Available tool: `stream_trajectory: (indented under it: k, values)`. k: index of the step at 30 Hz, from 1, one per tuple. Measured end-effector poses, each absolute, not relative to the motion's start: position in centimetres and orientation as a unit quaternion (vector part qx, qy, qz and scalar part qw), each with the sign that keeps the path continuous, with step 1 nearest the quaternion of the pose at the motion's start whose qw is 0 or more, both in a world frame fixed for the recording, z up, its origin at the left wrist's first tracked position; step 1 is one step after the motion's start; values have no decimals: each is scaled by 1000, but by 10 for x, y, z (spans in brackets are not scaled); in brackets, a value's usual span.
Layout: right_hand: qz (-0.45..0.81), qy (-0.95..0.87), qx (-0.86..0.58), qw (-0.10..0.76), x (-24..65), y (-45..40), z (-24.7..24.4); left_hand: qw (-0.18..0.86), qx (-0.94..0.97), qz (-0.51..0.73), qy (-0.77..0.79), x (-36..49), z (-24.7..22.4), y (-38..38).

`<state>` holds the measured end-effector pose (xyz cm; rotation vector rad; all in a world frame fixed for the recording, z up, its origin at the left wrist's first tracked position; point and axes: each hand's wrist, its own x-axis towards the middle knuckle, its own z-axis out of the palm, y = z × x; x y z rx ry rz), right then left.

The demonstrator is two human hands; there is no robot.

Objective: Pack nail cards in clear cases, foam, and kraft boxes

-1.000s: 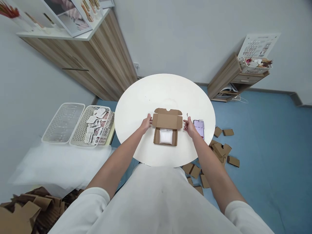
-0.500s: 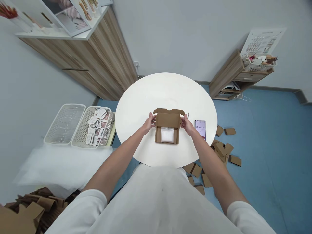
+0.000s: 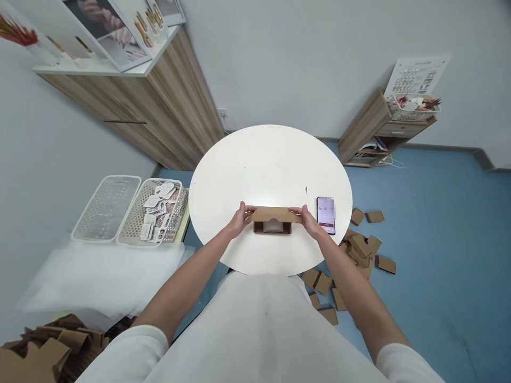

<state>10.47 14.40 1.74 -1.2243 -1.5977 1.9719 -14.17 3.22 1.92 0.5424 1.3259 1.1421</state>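
A small brown cardboard box (image 3: 275, 214) sits on the white round table (image 3: 271, 165), its hinged lid tilted forward over the tray part. Inside shows a white packet (image 3: 273, 226), now half in the lid's shade. My left hand (image 3: 240, 218) grips the lid's left end between thumb and fingers. At the opposite end, my right hand (image 3: 306, 218) pinches the lid's right side. Some of the fingertips are hidden by the cardboard.
A phone with a lit screen (image 3: 326, 215) lies on the table's right. Several small cardboard boxes (image 3: 361, 247) litter the blue floor. Left of the table are a basket of cards and packets (image 3: 151, 210), an empty-looking basket (image 3: 106, 207), white sheeting (image 3: 104, 271) and flattened-looking cardboard (image 3: 43, 351).
The box lid has swung from upright down toward me, covering much of the white packet. Both hands have moved slightly nearer to me with it.
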Motion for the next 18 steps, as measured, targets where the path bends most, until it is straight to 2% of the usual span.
stream_trajectory:
  k: [4, 7, 11, 18]
  values:
    - [686, -568, -433, 143, 107, 131, 15, 574, 301, 433, 627, -137, 16, 21]
    - [655, -614, -423, 122, 110, 119, 12, 499, 380, 359, 691, -132, 14, 10]
    - [553, -702, -435, 111, 115, 99, 8, 374, 489, 254, 746, -121, 13, -7]
    - [481, -750, -438, 121, 116, 74, -3, 226, 601, 149, 752, -95, 14, -24]
